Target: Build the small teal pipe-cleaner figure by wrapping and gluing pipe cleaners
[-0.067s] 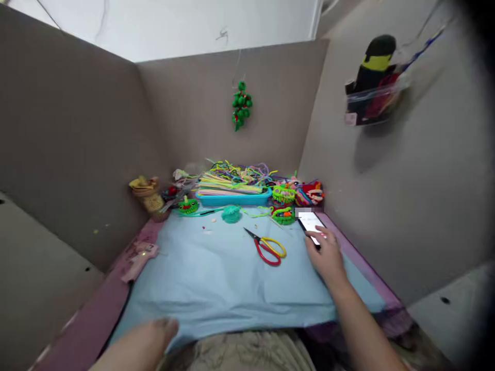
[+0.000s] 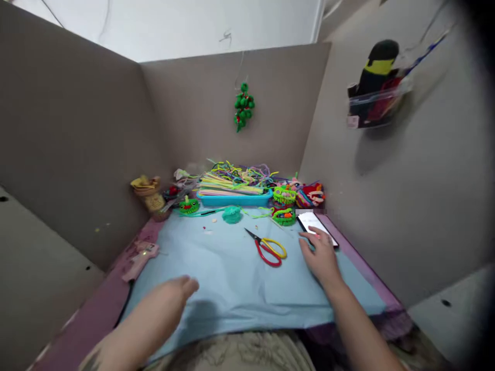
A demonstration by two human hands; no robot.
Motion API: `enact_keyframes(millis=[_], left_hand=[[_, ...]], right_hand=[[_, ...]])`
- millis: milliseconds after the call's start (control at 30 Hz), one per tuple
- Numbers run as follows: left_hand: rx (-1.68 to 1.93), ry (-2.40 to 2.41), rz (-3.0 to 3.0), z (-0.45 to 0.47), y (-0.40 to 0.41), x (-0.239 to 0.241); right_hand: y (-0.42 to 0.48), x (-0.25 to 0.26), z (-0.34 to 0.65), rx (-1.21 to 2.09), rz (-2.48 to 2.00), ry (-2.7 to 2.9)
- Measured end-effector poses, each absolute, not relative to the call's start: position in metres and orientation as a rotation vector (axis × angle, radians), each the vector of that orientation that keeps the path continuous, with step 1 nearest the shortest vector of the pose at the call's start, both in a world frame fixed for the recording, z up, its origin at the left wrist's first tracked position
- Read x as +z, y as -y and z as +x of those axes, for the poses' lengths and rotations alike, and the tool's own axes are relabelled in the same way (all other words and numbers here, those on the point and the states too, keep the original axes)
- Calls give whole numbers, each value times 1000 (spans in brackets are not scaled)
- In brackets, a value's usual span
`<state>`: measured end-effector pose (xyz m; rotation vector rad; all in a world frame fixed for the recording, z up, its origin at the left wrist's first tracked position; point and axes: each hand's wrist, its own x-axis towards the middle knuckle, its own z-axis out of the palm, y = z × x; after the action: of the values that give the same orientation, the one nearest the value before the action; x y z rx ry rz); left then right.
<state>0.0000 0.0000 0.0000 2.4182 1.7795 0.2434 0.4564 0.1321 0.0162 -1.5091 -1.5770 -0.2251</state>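
My right hand [image 2: 320, 252] is at the lower edge of a smartphone [image 2: 315, 225] with a lit white screen. Its thumb and fingers are spread, and the fingertips lie over the screen; whether they touch it I cannot tell. My left hand [image 2: 180, 292] hovers above the front left of the blue cloth [image 2: 220, 268], seen from its back, with partly hidden fingers pointing right and nothing visible in them. Between the hands, farther back, scissors [image 2: 266, 247] with one red and one yellow handle lie with their blades nearly together. A teal fuzzy piece [image 2: 232, 215] sits behind them.
A blue tray [image 2: 201, 199] of colourful pipe cleaners [image 2: 232, 180] stands at the back. Green fuzzy pieces [image 2: 188, 205] flank it. A pink glue gun [image 2: 142, 257] rests at the left edge. Grey partitions enclose the table; a green ornament [image 2: 243, 108] and a clear pouch [image 2: 373, 105] hang there.
My left hand has come up and forward over the cloth from the front edge. My right hand has drawn slightly left and down, uncovering more of the phone's right edge.
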Motion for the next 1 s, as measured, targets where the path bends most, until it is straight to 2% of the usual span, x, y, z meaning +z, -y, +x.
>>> enact_keyframes(millis=[100,200,400,533,700,900,1000], left_hand=[[404,-1544,2491,58,-117,47],[714,-1487,2512,105,-199,75],[714,-1521,2374,138,-277,54],[645,-1465,2406,146,-297,43],[687,-1471,2373,146,-299,51],[713,-1177,2401,123,-271,56],[664,-1110,2387,115,-250,49]], right_hand=[[-135,26,433,-154,-1451,1695],[-137,36,406,-51,-1415,1801],[-142,37,364,86,-1360,1897],[-143,32,356,162,-1355,1920],[-139,30,360,199,-1385,1884],[-141,24,366,236,-1341,1844],[-137,37,358,286,-1273,1783]])
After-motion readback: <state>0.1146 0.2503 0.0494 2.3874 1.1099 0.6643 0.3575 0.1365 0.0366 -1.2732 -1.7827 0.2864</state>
